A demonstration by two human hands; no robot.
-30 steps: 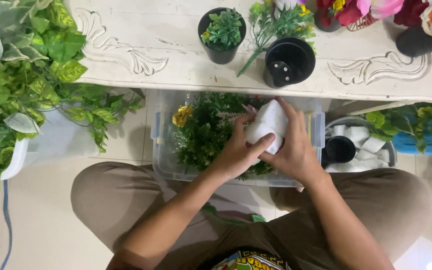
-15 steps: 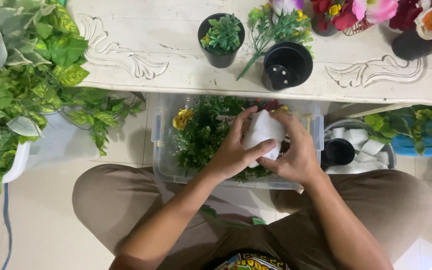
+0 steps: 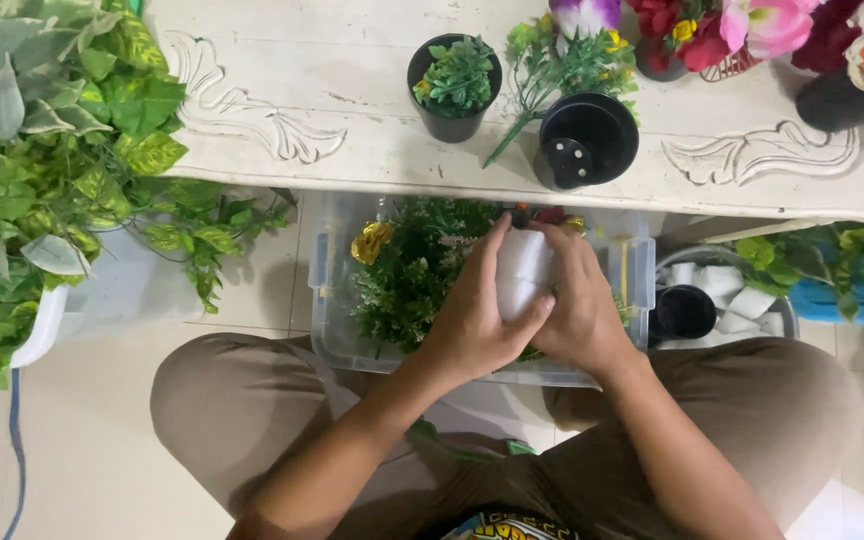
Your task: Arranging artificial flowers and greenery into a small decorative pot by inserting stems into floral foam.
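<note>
Home craft corner for artificial-plant arranging: white carved tabletop (image 3: pixel 252 110) with black plastic pots (image 3: pixel 588 138) and fake flowers (image 3: pixel 752 25) at top; clear storage bin (image 3: pixel 327 300) of faux greenery on tiled floor (image 3: pixel 72 450); leafy plants (image 3: pixel 42 150) upper left.

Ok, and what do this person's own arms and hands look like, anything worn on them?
Both forearms are bare to the edge of the view, with no sleeves visible. The left hand and right hand wear no gloves; no rings, watch or bracelets show.
</note>
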